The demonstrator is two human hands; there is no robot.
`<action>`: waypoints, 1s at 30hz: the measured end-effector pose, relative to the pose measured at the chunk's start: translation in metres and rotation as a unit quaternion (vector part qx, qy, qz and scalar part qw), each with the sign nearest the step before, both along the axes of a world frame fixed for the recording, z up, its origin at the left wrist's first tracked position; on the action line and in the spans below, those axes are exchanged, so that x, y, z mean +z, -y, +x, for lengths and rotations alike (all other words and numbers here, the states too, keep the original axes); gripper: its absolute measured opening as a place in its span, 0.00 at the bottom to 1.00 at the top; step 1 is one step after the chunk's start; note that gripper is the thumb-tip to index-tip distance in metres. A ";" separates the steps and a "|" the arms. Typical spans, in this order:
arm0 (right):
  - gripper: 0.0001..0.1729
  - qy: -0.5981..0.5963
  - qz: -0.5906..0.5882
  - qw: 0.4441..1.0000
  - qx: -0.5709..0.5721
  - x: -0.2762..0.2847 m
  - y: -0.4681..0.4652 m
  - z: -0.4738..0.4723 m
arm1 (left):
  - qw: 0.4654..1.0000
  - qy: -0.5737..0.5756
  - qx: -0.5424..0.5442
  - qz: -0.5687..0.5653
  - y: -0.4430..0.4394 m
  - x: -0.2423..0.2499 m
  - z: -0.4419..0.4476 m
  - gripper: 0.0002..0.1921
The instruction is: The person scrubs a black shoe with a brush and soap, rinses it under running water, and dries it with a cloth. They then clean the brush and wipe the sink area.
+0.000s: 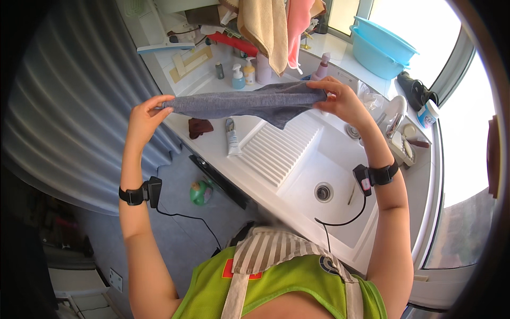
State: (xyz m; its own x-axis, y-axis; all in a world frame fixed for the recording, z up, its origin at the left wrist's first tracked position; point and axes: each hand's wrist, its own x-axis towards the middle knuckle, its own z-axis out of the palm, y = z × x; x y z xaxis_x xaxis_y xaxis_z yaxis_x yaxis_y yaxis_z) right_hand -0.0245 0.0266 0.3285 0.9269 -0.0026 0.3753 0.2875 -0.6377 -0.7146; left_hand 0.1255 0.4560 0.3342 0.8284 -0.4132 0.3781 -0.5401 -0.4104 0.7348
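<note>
A grey-blue cloth garment [239, 104] is stretched between both hands above the white laundry sink and its counter. My left hand [151, 115] pinches its narrow end between thumb and fingers. At the wider end, my right hand [334, 97] grips the fabric, and a loose flap hangs down between the hands. Beneath the garment lie a white squeeze tube [233, 139], a dark brown cloth [200, 128] and the sink's ribbed washboard [281, 147]. Black straps with small devices and cables are on both forearms.
The sink basin [338, 171] has a drain [323, 192]. Pump bottles [238, 77] stand behind the garment, below a hanging beige towel [265, 32]. Light-blue basins [378, 52], black shoes [414, 91] and a faucet [394, 119] are at right. A grey curtain [79, 99] hangs at left; a green bottle [200, 192] is on the floor.
</note>
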 end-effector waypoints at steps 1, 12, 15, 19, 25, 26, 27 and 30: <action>0.21 0.010 -0.056 0.998 0.016 -0.011 -0.006 -0.019 | 0.997 0.067 -0.003 0.034 -0.007 -0.011 -0.017 0.11; 0.13 -0.281 -0.018 0.955 0.096 -0.192 -0.006 -0.080 | 0.962 -0.258 -0.077 0.034 -0.019 -0.198 -0.107 0.06; 0.14 -0.357 0.216 0.909 -0.007 -0.213 0.021 -0.025 | 0.951 -0.289 -0.084 -0.076 -0.003 -0.218 -0.045 0.08; 0.29 -0.264 0.265 0.920 -0.121 -0.246 0.020 0.031 | 0.983 -0.176 0.047 0.009 0.032 -0.250 0.019 0.18; 0.43 -0.520 0.086 0.817 -0.234 -0.282 0.006 0.010 | 0.940 -0.191 0.204 0.195 0.034 -0.294 -0.009 0.29; 0.42 -0.528 0.187 0.801 -0.209 -0.285 0.002 0.002 | 0.936 -0.252 0.193 0.154 0.037 -0.296 -0.016 0.28; 0.41 -0.522 0.276 0.782 -0.201 -0.285 0.000 -0.004 | 0.922 -0.316 0.188 0.117 0.039 -0.297 -0.023 0.27; 0.34 -0.509 0.305 0.782 -0.193 -0.274 -0.002 -0.005 | 0.893 -0.414 0.174 0.013 0.046 -0.289 -0.041 0.26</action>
